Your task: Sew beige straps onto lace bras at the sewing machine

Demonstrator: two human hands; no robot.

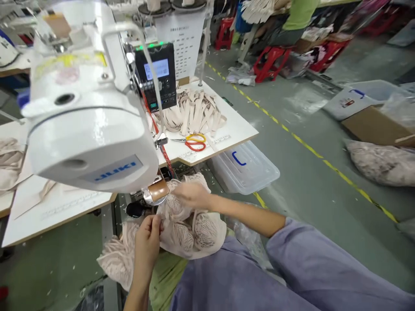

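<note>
A beige lace bra (207, 231) with moulded cups lies gathered over my lap, just below the head of a white sewing machine (94, 142). My left hand (148, 235) is closed in a pinch on its near left edge. Close by the machine's metal sewing end (157, 191), my right hand (193, 195) is closed on the upper part of the bra, its fingertips partly hidden by blur and fabric. More lace pieces (118, 261) hang to the left of my left wrist. The needle itself is hidden behind the machine head.
Scissors (194, 141) with red and yellow handles lie on the white table (240, 125), beside a heap of beige straps (194, 112). A control panel (157, 77) stands behind. Below the table is a lidded plastic box (246, 168). A person (300, 17) sits at the far right.
</note>
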